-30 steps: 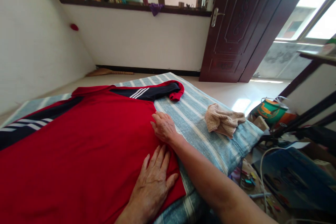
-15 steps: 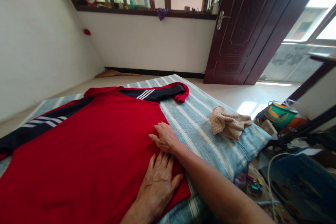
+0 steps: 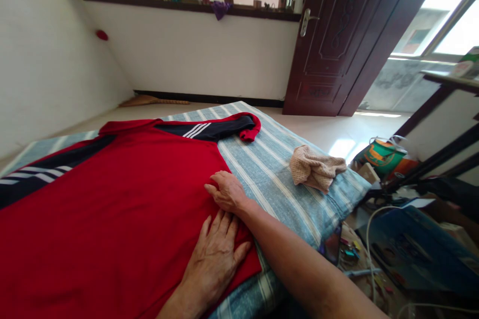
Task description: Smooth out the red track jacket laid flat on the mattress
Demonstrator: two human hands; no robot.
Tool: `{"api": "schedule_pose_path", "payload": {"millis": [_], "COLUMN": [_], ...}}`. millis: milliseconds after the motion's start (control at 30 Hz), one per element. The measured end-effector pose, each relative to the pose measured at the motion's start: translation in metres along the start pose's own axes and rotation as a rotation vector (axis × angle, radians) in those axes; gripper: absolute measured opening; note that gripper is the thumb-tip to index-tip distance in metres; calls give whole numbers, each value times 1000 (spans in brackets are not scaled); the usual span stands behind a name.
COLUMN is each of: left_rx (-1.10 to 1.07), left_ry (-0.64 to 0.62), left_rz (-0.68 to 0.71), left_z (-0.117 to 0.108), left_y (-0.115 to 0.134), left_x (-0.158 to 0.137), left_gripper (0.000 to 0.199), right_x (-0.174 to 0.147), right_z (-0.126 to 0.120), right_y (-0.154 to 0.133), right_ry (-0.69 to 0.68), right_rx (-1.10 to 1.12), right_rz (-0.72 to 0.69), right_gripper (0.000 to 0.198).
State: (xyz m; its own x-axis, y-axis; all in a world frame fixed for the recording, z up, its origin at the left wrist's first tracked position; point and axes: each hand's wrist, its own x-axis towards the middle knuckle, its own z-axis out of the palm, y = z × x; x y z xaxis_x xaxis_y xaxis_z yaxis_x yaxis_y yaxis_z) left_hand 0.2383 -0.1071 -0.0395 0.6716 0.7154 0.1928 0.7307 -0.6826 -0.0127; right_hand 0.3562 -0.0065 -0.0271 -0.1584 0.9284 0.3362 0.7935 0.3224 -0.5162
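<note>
A red long-sleeved top (image 3: 123, 209) with navy panels and white stripes lies spread out before me, its collar at the far end. My left hand (image 3: 217, 244) rests flat on its lower right part, fingers stretched out and thumb apart. Just beyond it, my right hand (image 3: 226, 190) sits at the top's right side edge, fingers slightly bent and thumb apart, touching the cloth. The right wrist is close to the left fingertips. At the far right, the sleeve curls round, with its red cuff (image 3: 249, 134) turned inward. The other sleeve runs out of view at the left.
A blue and white striped sheet (image 3: 277, 179) lies under the top, with a crumpled beige cloth (image 3: 316, 167) on it. To the right are a green bucket (image 3: 383, 154), a blue box (image 3: 411, 249) and a cable. Behind stand a dark red door (image 3: 333, 35) and a windowsill with bottles.
The view has shifted slightly, so everything sits further left. The right hand's fingers look a little more bent and drawn together; the left hand stays flat on the top.
</note>
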Motion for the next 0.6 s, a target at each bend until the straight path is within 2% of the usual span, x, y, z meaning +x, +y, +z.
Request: {"api": "schedule_pose_path", "payload": {"millis": [467, 600], "left_rx": [-27, 3], "left_ry": [44, 94], "left_rz": [9, 39], "left_z": [2, 0], "left_y": [-1, -1], "left_x": [-2, -2], "left_gripper": [61, 60], "right_x": [1, 1], "right_z": [-2, -2], "right_y": [1, 1], "right_ry": [-3, -2], "right_rx": [14, 39], "right_rz": [11, 21], "right_gripper": [22, 22]}}
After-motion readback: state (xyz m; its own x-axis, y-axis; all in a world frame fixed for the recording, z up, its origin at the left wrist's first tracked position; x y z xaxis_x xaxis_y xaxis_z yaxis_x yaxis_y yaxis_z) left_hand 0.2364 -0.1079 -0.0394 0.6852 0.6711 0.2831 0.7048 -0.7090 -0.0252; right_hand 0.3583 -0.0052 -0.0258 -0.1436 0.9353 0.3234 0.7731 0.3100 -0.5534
